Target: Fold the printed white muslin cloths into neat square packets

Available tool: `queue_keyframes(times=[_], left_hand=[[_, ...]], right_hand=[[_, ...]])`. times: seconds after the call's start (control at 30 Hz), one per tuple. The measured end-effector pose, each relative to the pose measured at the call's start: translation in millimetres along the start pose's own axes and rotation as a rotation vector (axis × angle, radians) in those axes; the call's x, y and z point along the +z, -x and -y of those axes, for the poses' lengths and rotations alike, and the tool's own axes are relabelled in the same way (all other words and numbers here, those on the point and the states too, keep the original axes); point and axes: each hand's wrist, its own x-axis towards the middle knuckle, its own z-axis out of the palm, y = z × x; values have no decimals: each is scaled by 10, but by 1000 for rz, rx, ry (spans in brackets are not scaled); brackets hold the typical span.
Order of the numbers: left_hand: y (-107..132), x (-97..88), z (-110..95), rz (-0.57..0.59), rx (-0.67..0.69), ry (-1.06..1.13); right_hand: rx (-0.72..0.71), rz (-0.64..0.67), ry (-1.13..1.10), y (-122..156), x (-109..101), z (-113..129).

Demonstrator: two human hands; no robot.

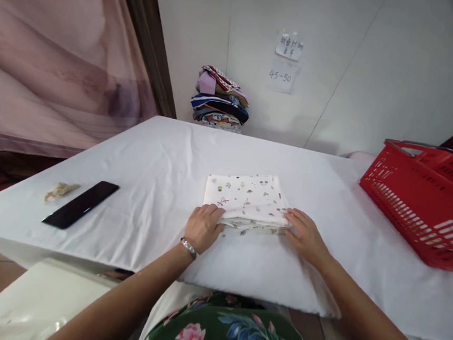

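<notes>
Landmark: multicoloured stack of folded fabrics [220,99]. Right of it and higher, on the pale, smooth panelled wall [334,68]: upper white rectangular paper sheet [289,47], two lines of dark handwritten Chinese characters; first line appears to read "折叠织物", second (two characters) unclear. Directly right of landmark: lower white rectangular paper sheet [281,77], handwritten "45-50".

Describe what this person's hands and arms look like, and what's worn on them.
The left hand and right hand are ungloved. Both forearms are bare, with no sleeves in view. A shiny, silver-coloured bracelet circles the left wrist; nothing shows on the right wrist.
</notes>
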Motion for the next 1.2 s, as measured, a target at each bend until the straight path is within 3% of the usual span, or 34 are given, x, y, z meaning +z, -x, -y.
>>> queue_keyframes(times=[0.13,0.3,0.57,0.73,0.9,1.2], left_hand=[[-26,42,-4,-3,-60,38],[-83,47,30,3,-67,115],[-119,6,43,76,-131,190],[-154,19,67,134,-206,241],[-156,19,88,129,-189,230],[-154,6,107,140,-142,253]], right_hand=[[150,3,-85,-5,-11,-97],[287,122,-312,-123,-120,-138],[376,177,-373,-197,-179,-132],[330,216,-376,-179,-185,-122],[341,137,-458,-245,-184,-115],[568,144,-743,-374,-144,-147]])
